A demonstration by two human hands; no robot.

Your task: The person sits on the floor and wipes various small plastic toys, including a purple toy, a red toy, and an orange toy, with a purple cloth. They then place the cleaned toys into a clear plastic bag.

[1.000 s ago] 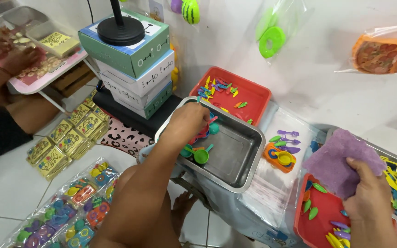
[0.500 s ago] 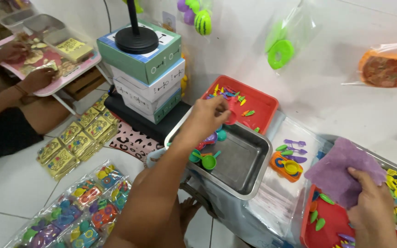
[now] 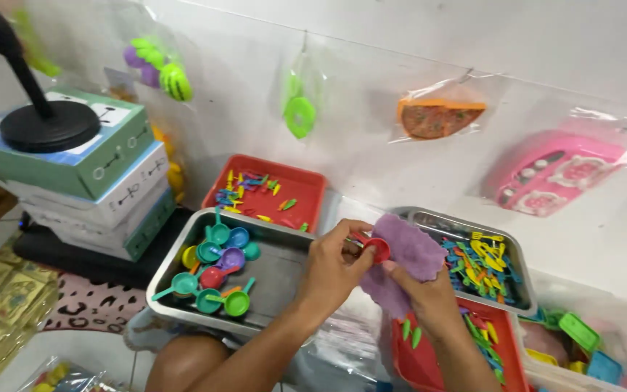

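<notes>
Head view: your left hand [image 3: 334, 267] pinches a small red cup [image 3: 379, 249] so your right hand [image 3: 421, 292], gripping the purple cloth [image 3: 409, 255], can rub it.

Both forearms are bare, with no sleeves reaching the left hand [image 3: 334, 270] or right hand [image 3: 422, 294]; a bare knee shows at bottom centre.

Soft matt purple cloth [image 3: 408, 255], glossy red plastic toy pan [image 3: 379, 250], dull brushed metal tray [image 3: 279, 270]

Left hand [image 3: 335, 265] and right hand [image 3: 422, 290] meet, seemingly pinching.
</notes>
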